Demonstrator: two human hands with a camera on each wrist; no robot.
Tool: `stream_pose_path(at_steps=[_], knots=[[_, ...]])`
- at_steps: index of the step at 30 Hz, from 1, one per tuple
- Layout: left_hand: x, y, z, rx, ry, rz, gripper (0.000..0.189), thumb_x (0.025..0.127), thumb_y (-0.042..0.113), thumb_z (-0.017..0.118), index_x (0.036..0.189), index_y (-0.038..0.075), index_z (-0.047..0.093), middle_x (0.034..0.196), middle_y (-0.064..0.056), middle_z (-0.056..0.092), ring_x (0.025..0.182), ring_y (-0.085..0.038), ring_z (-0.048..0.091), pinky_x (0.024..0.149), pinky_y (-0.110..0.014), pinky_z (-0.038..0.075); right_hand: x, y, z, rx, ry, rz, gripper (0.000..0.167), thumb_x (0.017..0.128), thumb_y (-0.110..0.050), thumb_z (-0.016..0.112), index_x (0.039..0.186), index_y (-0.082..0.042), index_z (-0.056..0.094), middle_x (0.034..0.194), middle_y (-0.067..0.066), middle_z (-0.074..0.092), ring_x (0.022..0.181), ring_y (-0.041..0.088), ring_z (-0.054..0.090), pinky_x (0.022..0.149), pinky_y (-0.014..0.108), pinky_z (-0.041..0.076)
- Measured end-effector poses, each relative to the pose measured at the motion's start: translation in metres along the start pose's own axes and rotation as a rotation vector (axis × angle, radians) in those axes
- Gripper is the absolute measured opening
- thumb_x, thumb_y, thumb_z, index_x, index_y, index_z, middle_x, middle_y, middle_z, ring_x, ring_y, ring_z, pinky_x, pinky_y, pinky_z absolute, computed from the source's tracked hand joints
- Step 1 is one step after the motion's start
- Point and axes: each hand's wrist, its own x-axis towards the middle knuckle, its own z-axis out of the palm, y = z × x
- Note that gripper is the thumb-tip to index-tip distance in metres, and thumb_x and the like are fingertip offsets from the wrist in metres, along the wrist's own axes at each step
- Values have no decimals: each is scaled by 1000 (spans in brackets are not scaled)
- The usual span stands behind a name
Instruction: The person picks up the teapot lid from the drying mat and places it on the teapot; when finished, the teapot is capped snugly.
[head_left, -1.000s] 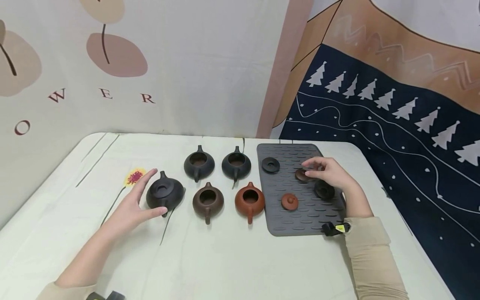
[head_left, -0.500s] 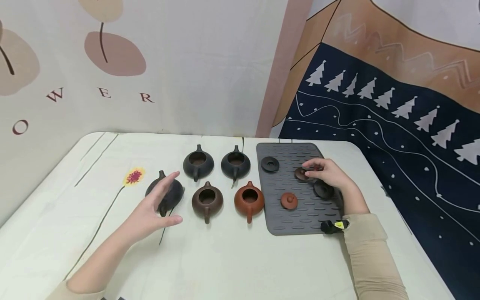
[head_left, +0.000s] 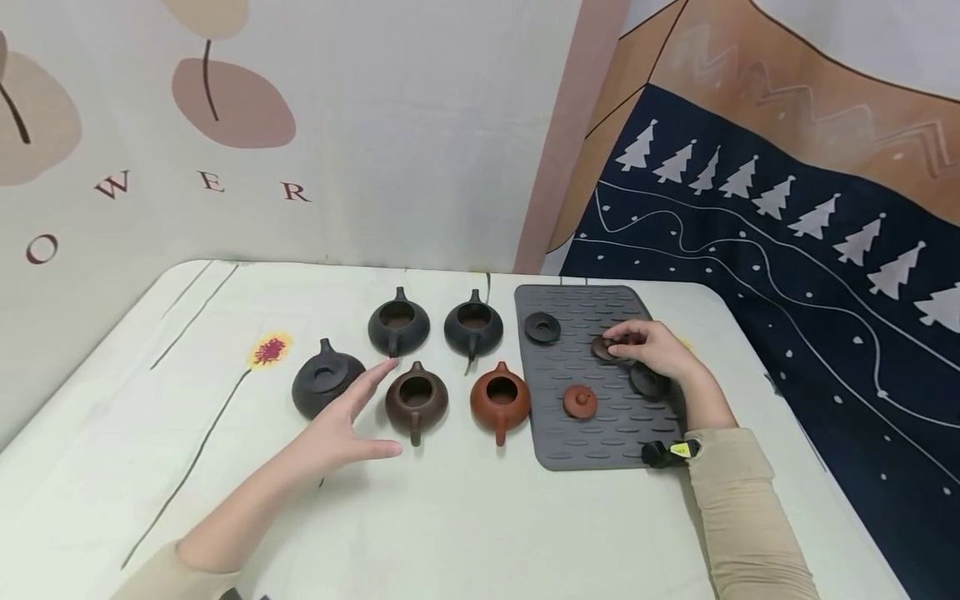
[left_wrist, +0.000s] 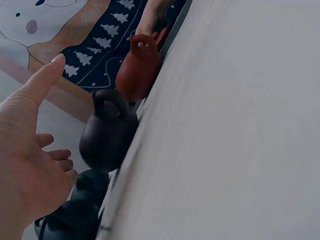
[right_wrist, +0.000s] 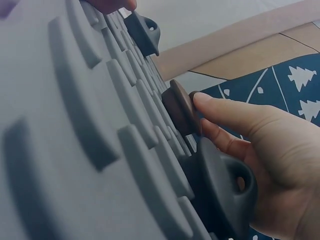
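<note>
On the grey ridged mat (head_left: 555, 442), my right hand (head_left: 656, 346) pinches the knob of a dark brown teapot lid (right_wrist: 179, 111) between thumb and fingers. The lid sits at the ridges in the right wrist view, with a black lid (right_wrist: 220, 187) just below the fingers. My left hand (head_left: 333, 440) holds nothing, thumb and fingers spread, to the left of a lidless brown teapot (head_left: 433, 414). Behind that hand stands a black teapot (head_left: 309, 392) with its lid on; the hand covers its handle side. A lidless reddish teapot (head_left: 486, 408) stands by the mat's left edge.
Two lidless black teapots (head_left: 397, 337) stand in the back row. Another black lid (head_left: 542, 328) and a reddish lid (head_left: 580, 402) lie on the mat. A patterned cloth wall (head_left: 420, 167) rises behind the white-covered table (head_left: 465, 525).
My left hand has left the lidded black teapot and moved right toward the brown one, its fingers spread. My right hand has stayed over the brown lid, its fingers closing slightly on the knob.
</note>
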Motion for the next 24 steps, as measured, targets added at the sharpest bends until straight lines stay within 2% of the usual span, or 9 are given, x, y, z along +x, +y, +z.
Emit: stream_pose_path(at_steps=[2, 5, 13, 24], knots=[[2, -2, 4, 21, 0, -16, 97, 76, 25, 83, 153, 19, 24, 156, -6, 21, 141, -34, 19, 110, -52, 20, 1, 2, 1, 3, 9, -9, 29, 89, -15, 70, 113, 1, 67, 103, 15, 61, 79, 24, 46, 67, 34, 40], [5, -5, 9, 40, 2, -41, 98, 76, 31, 82, 153, 16, 23, 156, -9, 21, 140, -37, 20, 108, -58, 21, 1, 2, 2, 3, 15, -11, 28, 89, -15, 70, 111, 1, 67, 102, 15, 61, 79, 24, 47, 67, 34, 40], [11, -16, 19, 39, 19, -72, 101, 76, 33, 82, 153, 9, 21, 157, -8, 21, 142, -29, 18, 109, -53, 20, 1, 1, 3, 10, 27, -7, 26, 89, -14, 70, 109, 1, 68, 104, 16, 62, 80, 24, 48, 69, 34, 41], [14, -22, 24, 18, 32, -97, 101, 76, 31, 82, 153, 9, 20, 157, -7, 19, 142, -29, 15, 110, -54, 16, -1, -8, 2, -11, 50, -30, 24, 89, -15, 70, 109, -1, 69, 105, 14, 62, 83, 24, 49, 71, 36, 42]])
